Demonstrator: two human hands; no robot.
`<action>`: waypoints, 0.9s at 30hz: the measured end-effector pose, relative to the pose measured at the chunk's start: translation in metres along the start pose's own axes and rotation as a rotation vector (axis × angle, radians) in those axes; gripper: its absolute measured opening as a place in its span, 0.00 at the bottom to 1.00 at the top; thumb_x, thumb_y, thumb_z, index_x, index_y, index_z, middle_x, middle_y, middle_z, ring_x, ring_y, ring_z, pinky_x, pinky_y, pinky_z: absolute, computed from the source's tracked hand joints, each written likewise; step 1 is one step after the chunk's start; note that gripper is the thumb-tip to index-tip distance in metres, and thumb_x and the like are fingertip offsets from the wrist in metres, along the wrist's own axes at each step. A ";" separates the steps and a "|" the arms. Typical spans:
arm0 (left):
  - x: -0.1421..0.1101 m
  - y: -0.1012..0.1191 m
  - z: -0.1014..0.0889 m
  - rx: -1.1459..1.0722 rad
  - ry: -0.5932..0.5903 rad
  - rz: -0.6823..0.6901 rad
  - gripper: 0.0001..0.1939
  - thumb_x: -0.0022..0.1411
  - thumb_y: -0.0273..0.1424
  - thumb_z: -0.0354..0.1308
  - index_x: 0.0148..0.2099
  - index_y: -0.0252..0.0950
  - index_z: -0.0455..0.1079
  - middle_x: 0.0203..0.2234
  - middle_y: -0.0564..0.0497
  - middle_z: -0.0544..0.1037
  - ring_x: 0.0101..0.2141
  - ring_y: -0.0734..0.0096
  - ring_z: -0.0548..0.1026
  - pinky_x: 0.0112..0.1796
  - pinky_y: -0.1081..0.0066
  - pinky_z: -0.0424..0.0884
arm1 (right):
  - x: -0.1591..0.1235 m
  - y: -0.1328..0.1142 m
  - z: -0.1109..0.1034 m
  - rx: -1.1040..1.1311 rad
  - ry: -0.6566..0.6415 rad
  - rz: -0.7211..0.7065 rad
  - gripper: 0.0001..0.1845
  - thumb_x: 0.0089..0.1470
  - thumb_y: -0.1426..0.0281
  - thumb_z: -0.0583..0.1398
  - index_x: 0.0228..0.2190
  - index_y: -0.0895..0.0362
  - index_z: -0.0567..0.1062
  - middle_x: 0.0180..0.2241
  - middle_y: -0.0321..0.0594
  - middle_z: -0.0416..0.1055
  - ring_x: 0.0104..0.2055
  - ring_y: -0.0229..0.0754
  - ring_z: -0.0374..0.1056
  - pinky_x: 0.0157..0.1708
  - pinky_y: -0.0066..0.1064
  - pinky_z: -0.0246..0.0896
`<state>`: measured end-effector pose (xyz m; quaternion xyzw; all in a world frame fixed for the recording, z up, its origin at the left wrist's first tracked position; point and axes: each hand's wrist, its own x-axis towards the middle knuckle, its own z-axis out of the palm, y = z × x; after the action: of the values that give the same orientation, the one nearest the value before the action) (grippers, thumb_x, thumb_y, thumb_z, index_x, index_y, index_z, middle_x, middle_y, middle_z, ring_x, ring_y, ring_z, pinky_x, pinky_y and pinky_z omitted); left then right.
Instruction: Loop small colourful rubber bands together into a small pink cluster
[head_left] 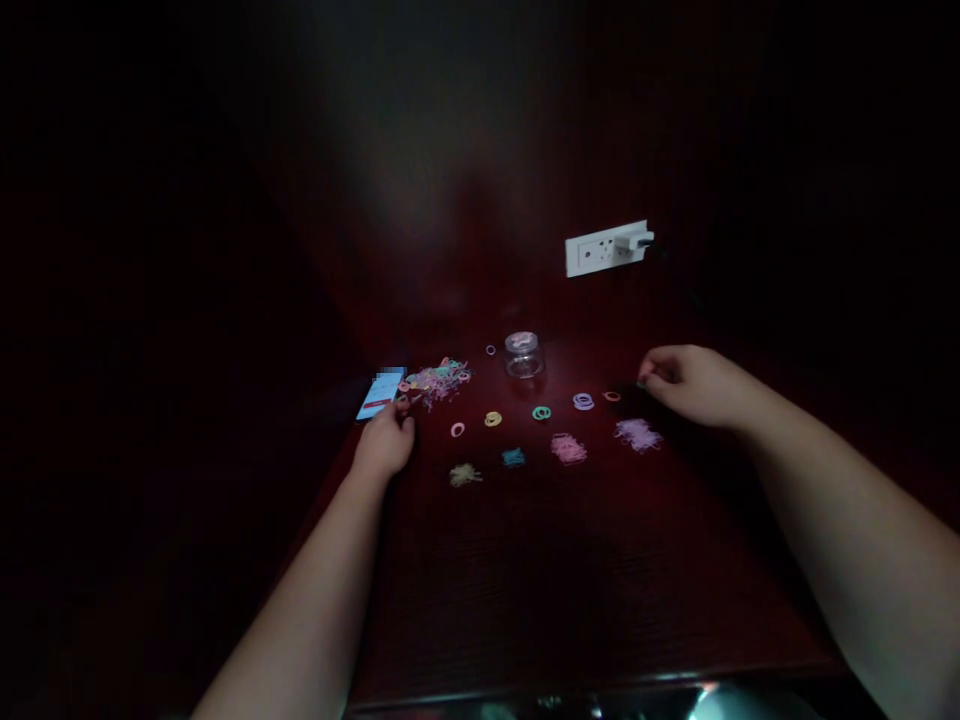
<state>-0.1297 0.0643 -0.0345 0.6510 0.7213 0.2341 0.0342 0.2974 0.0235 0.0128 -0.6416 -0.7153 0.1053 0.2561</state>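
My left hand (385, 442) rests at the left of the dark red table, its fingers curled together at the near edge of a mixed pile of small coloured elastic bands (442, 382). What those fingertips hold, if anything, is too small to make out. On the right, my right hand (684, 383) is held in a pinch above the table, with a bit of green band at its fingertips. An orange hair tie (612, 397) and purple hair ties (583, 401) lie to its left, and a heap of thin purple bands (638, 435) lies nearer me.
Green (541, 412), yellow (493, 419) and pink hair ties (457, 430) continue the row. Thin pink (568, 449), blue (514, 457) and pale yellow bands (465, 475) form heaps. A clear lidded jar (523, 357), a lit phone (381, 393) and a wall socket (600, 250) stand beyond.
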 end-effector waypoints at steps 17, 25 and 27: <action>-0.002 0.008 0.020 0.051 -0.118 0.103 0.18 0.66 0.33 0.50 0.56 0.47 0.71 0.61 0.53 0.69 0.61 0.52 0.64 0.58 0.47 0.64 | -0.005 -0.025 0.033 0.243 0.206 -0.060 0.12 0.48 0.62 0.55 0.25 0.56 0.74 0.20 0.37 0.72 0.21 0.40 0.65 0.22 0.30 0.58; -0.002 0.009 0.018 -0.028 -0.027 0.155 0.18 0.64 0.27 0.54 0.54 0.39 0.74 0.56 0.48 0.75 0.57 0.54 0.70 0.58 0.54 0.66 | -0.005 -0.023 0.039 0.322 0.157 -0.057 0.12 0.48 0.61 0.55 0.26 0.56 0.73 0.23 0.39 0.74 0.22 0.42 0.68 0.22 0.30 0.60; -0.002 0.014 0.014 -0.076 0.031 0.189 0.15 0.64 0.28 0.56 0.52 0.37 0.75 0.53 0.47 0.78 0.54 0.60 0.73 0.57 0.61 0.68 | -0.006 -0.024 0.039 0.331 0.179 -0.054 0.12 0.48 0.61 0.55 0.26 0.56 0.73 0.23 0.39 0.74 0.21 0.42 0.68 0.21 0.30 0.59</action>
<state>-0.1114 0.0669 -0.0419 0.7105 0.6478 0.2734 0.0257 0.2577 0.0207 -0.0105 -0.5782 -0.6793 0.1570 0.4237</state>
